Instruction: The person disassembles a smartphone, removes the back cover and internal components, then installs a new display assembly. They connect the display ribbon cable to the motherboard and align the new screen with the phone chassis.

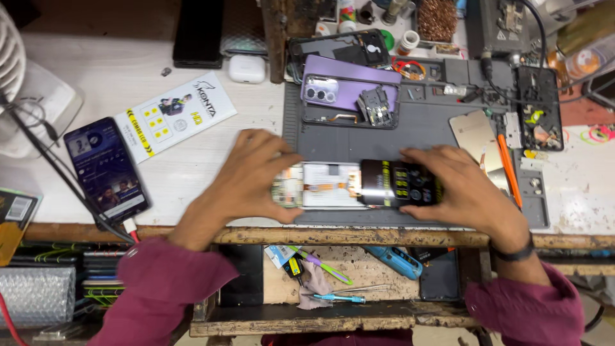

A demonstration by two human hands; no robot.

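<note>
An opened phone point(330, 186) lies face down at the near edge of the grey work mat point(416, 128), its white and green internals exposed. A black card with yellow markings point(398, 184) covers the phone's right end. The left hand point(253, 172) rests on the phone's left end, fingers curled down over it and pressing on its edge. The right hand point(458, 186) lies over the card at the phone's right end, fingers extended and close together, holding card against phone. Beyond the phone, farther up the mat, sits a purple phone back point(349, 90) with a second dismantled frame upon it. Right of the phone, an orange-handled tool point(508, 168) lies beside a gold plate point(473, 131). Left of the phone, off the mat on the white bench point(192, 173), lie a white and yellow printed packet point(174, 114) and a lit phone point(106, 169) on a cable. Below the phone, the open drawer point(359, 272) holds a blue tool point(397, 261) and tweezers point(339, 298).
</note>
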